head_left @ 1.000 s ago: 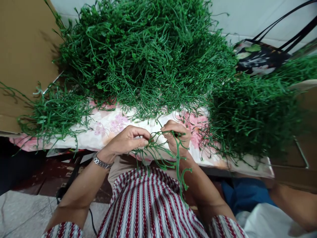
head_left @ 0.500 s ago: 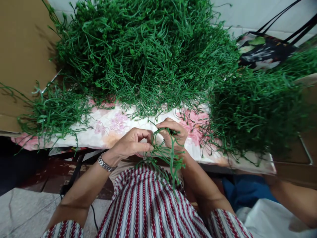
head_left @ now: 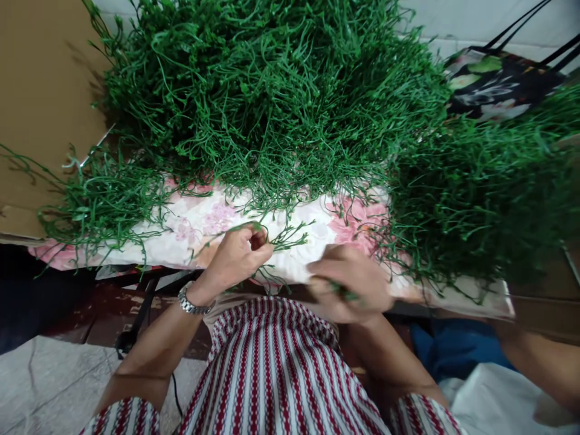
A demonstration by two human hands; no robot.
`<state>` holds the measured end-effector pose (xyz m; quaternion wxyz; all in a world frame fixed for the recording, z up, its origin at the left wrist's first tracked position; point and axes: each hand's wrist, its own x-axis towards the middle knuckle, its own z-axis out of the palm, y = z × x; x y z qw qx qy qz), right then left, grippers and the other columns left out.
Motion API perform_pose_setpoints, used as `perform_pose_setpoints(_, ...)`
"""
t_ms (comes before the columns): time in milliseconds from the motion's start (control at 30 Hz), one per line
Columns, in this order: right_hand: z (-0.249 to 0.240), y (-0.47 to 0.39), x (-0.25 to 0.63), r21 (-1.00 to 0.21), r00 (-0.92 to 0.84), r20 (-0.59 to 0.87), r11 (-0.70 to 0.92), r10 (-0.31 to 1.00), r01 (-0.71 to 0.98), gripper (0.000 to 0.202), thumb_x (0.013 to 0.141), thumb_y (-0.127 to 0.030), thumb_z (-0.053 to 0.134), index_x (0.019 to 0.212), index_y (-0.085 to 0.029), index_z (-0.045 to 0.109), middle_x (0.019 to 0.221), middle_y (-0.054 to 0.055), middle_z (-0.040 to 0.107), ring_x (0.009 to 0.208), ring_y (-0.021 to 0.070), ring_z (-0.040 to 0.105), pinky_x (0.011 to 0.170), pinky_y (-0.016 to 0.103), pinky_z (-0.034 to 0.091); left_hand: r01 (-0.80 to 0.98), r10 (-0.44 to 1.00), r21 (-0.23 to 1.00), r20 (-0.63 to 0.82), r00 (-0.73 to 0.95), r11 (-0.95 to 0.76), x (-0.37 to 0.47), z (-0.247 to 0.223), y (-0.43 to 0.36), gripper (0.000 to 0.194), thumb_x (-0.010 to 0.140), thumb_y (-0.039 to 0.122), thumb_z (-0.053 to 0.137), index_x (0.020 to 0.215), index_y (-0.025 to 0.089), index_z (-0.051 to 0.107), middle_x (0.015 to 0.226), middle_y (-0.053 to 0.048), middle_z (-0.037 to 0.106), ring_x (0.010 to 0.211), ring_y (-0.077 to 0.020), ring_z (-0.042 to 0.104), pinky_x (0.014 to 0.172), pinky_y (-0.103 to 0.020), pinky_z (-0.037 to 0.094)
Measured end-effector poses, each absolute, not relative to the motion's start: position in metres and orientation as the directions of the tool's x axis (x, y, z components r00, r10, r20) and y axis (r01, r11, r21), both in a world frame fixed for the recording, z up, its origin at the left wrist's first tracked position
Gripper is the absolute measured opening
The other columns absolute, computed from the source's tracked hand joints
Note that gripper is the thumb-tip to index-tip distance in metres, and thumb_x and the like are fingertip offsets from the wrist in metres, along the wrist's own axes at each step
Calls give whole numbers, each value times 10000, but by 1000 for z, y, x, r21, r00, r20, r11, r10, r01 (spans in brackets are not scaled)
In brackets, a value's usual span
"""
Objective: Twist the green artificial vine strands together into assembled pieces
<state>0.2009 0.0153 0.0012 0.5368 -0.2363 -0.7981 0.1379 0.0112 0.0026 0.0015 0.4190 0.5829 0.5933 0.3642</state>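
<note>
My left hand (head_left: 240, 257), with a metal watch at its wrist, is closed in a pinch over the front edge of the cloth. Between its thumb and fingers runs a thin green branching sprig (head_left: 292, 237), its forked tips spreading to the right; more of its stems hang below the hand. To the right, my right hand (head_left: 351, 283) is smeared by motion, its fingers curled around a few green stems (head_left: 343, 292). The two hands are apart. Behind them rises a large heap of similar green sprigs (head_left: 272, 90).
A flowered cloth (head_left: 312, 211) covers the table. Smaller sprig piles lie left (head_left: 109, 199) and right (head_left: 475, 199). Cardboard (head_left: 49, 121) stands at the left. A dark floral bag (head_left: 502, 84) sits at the back right. Another person's arm (head_left: 539, 356) shows at the lower right.
My hands were close together over the green sprigs. The right hand has since pulled away to the right and down, while the left has shifted slightly left with a sprig still in it.
</note>
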Motion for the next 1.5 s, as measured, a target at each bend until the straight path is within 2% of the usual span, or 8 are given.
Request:
perform_pose_setpoints(200,-25,14,187,-170,-550,624,784,555,597,223,805,-121,489,995,-155,601,659,25,546,589,144,474,554,276,370,356,999,934,-21,35,7,16,3,-2,121,671,121,544,591,171,469,576,47,420,581,-96,379,572,-220,301)
perform_pose_setpoints(433,-36,14,187,-84,-550,683,799,482,596,155,781,-115,496,886,-149,604,604,3,509,574,135,445,556,267,348,40,995,998,54,-84,-51,22,-17,-2,125,734,143,545,644,167,463,680,23,456,646,-99,420,623,-219,352)
perform_pose_setpoints(533,-39,12,184,-136,-565,639,799,523,586,170,795,-106,464,885,-153,601,602,-2,516,558,127,455,548,255,361,30,987,995,101,-127,-98,23,-25,-2,101,767,170,537,681,167,483,686,19,457,650,-105,434,624,-223,366)
perform_pose_setpoints(700,-20,13,191,-322,-536,618,807,575,495,130,833,-137,496,927,-133,587,662,11,561,570,110,486,539,231,390,430,980,892,187,-64,-142,19,-20,-4,132,777,145,495,657,174,448,682,12,475,666,-117,458,667,-236,373)
perform_pose_setpoints(900,8,22,193,-253,-599,617,849,511,463,232,792,-92,504,1003,-122,595,771,40,581,652,125,513,585,234,423,581,953,758,270,138,-298,16,-9,-8,107,784,116,463,714,188,423,657,27,432,604,-111,410,609,-241,354)
perform_pose_setpoints(1067,11,33,193,-245,-733,347,811,584,531,184,815,-107,442,880,-125,613,831,61,540,630,121,488,535,234,392,583,889,671,352,294,-459,13,-10,-11,154,775,54,417,714,193,388,691,6,430,647,-130,426,619,-266,356)
perform_pose_setpoints(1300,-4,40,198,-568,-786,254,745,563,350,108,856,-177,505,903,-129,589,827,37,497,714,120,510,638,240,425,601,855,609,405,324,-517,10,-15,-10,154,781,41,414,747,191,423,711,-7,466,675,-144,460,638,-274,384)
perform_pose_setpoints(1500,-6,30,195,-383,-740,330,799,586,463,138,844,-140,470,905,-125,594,830,53,517,689,129,486,584,239,398,636,906,645,288,311,-423,12,-10,-13,124,838,97,427,886,180,505,824,-26,540,789,-146,520,731,-264,418)
